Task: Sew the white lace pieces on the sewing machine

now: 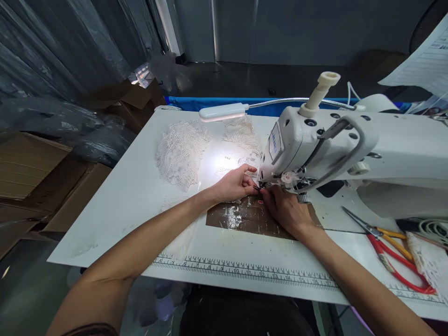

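Below the needle end of a white sewing machine (315, 140), both my hands meet with their fingertips almost touching. My left hand (235, 185) pinches with thumb and fingers beside the presser foot; a small dark, thin thing shows at its tips, too small to name. My right hand (286, 209) is closed, its fingertips at the same spot; what they hold is hidden. White lace trim (182, 151) lies heaped left of my left hand, and more lace (241, 130) lies behind it. A brown, shiny plate (241, 217) covers the table under my hands.
A lit lamp (224, 112) on a flexible neck hangs over the lace. Red-handled scissors (395, 261) and an orange-handled tool (395, 240) lie at right. A printed ruler strip (245, 271) runs along the front edge of the table (115, 224). Cardboard boxes (35, 172) stand left.
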Demonstrator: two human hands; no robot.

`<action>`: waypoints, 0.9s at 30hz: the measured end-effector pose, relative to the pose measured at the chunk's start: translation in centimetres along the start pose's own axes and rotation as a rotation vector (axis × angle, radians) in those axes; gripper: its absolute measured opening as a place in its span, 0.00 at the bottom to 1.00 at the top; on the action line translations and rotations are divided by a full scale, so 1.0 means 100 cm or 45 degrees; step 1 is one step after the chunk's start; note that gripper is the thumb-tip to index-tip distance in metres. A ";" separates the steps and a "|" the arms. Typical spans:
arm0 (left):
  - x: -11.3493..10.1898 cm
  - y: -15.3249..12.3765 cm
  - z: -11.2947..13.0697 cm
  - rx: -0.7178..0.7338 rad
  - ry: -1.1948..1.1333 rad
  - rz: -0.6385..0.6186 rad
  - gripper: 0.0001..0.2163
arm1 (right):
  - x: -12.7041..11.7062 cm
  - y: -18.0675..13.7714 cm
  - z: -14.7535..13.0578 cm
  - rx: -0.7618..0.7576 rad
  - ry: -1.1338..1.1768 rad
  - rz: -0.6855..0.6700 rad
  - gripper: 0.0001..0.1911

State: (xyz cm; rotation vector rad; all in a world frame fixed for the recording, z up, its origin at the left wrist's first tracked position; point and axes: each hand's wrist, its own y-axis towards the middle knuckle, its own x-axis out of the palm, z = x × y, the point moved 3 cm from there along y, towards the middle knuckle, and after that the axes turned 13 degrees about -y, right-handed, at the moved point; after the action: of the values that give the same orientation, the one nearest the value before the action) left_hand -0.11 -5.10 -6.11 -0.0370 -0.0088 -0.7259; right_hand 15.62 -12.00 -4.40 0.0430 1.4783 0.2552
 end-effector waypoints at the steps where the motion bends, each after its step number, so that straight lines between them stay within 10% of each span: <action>1: 0.001 0.000 0.001 0.006 0.013 0.000 0.21 | 0.000 0.001 -0.001 -0.002 -0.011 0.011 0.21; 9: 0.005 -0.020 0.055 0.181 0.673 -0.236 0.18 | -0.009 -0.023 0.014 -0.163 0.164 0.103 0.26; 15: 0.007 -0.026 0.078 0.460 1.455 -0.063 0.09 | -0.015 -0.038 0.058 -0.044 0.029 0.256 0.24; 20: 0.021 -0.021 0.051 0.471 1.398 -0.229 0.09 | -0.016 -0.025 0.055 -0.096 0.184 0.354 0.15; 27: 0.013 -0.018 0.036 0.475 1.131 -0.223 0.08 | 0.003 -0.009 0.030 -0.136 0.462 0.071 0.12</action>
State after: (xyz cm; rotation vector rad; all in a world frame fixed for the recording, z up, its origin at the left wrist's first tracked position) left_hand -0.27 -7.18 -2.45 0.6508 0.7077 -0.8555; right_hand 18.75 -12.42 -4.56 -0.0511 1.8226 0.4027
